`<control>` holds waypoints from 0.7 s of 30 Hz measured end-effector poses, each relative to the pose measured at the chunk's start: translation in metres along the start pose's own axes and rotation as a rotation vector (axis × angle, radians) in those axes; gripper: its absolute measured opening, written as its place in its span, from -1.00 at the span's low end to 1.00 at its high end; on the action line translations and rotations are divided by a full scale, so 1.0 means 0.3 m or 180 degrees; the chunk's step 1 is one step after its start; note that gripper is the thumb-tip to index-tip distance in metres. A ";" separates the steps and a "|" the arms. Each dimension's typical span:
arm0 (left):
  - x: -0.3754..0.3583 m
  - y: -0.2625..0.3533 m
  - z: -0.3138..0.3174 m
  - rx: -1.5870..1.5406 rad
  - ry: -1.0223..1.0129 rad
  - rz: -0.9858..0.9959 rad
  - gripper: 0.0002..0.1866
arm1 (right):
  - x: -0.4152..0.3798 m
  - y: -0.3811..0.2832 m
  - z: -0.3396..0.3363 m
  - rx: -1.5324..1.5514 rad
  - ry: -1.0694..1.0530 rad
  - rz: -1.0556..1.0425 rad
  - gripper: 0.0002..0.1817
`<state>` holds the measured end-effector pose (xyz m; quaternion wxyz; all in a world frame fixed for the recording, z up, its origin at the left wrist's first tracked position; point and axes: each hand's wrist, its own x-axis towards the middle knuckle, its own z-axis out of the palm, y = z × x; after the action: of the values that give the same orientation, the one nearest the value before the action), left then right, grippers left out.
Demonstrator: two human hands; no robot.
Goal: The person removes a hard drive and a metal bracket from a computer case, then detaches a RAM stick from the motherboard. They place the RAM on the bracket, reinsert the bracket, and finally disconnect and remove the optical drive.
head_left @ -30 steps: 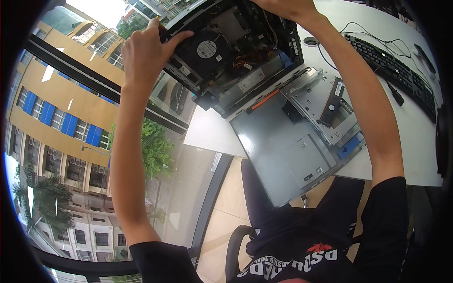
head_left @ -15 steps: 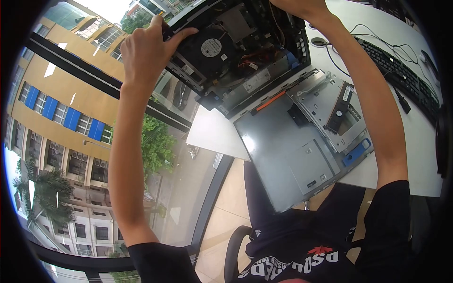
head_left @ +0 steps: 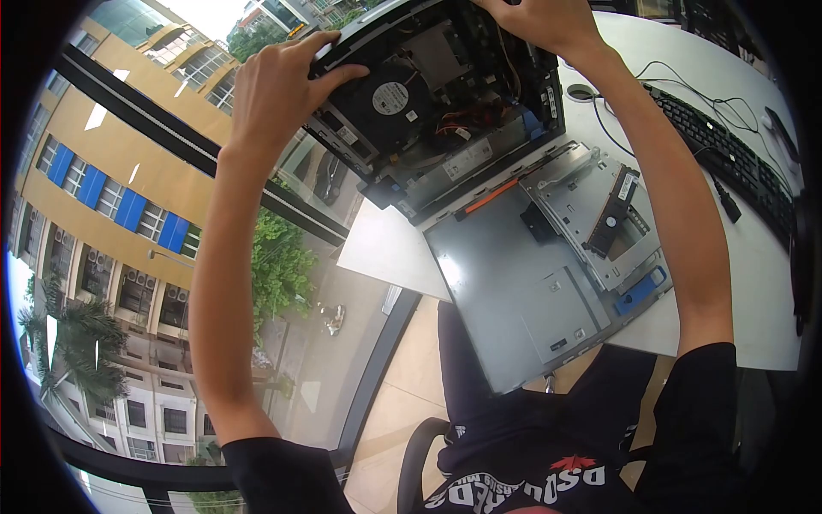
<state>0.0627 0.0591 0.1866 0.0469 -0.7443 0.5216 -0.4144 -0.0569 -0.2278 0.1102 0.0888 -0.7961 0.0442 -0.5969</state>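
Note:
An opened black computer case (head_left: 479,167) stands tilted up on the table, its fan (head_left: 390,98) and wiring facing me. My left hand (head_left: 278,90) grips its upper left edge, thumb on the inner side. At the top, my right hand (head_left: 548,26) is on the upper right edge, its fingers partly cut off by the frame. Below the case lies a flat metal side panel (head_left: 505,291), overhanging the table's front edge. A metal bracket (head_left: 586,206) rests on it, carrying a dark slim part (head_left: 612,214) and a blue latch (head_left: 640,291).
On the right of the white table (head_left: 728,265) are a black keyboard (head_left: 728,141), loose cables (head_left: 728,197) and a round cable hole (head_left: 580,92). A large window with a dark frame (head_left: 154,120) is at the left. A chair arm (head_left: 419,454) is below.
The case has shifted slightly within the view, with both hands still on it. My left hand's fingers now lie flatter over the top edge.

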 end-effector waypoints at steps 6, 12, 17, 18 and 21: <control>0.001 -0.001 0.035 0.0248 -0.0029 0.0177 -0.51 | 0.002 -0.005 0.004 0.0052 0.0020 -0.0018 -0.47; 0.019 0.007 0.029 0.0671 -0.0429 0.0127 -0.47 | -0.001 0.001 0.007 0.0028 0.0007 0.0001 -0.45; 0.011 -0.014 0.047 0.0583 -0.0079 0.0440 -0.45 | -0.003 0.009 0.018 -0.0079 0.0092 -0.0095 -0.42; 0.010 -0.012 0.044 0.0587 -0.0211 0.0329 -0.47 | -0.005 0.007 0.020 -0.0079 0.0089 -0.0085 -0.42; 0.007 -0.008 0.042 0.0491 -0.0277 0.0208 -0.45 | -0.001 0.002 0.008 -0.0054 0.0008 -0.0019 -0.42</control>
<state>0.0732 0.0540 0.1808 0.1402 -0.7384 0.5096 -0.4189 -0.0548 -0.2280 0.1091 0.0801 -0.7962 0.0470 -0.5978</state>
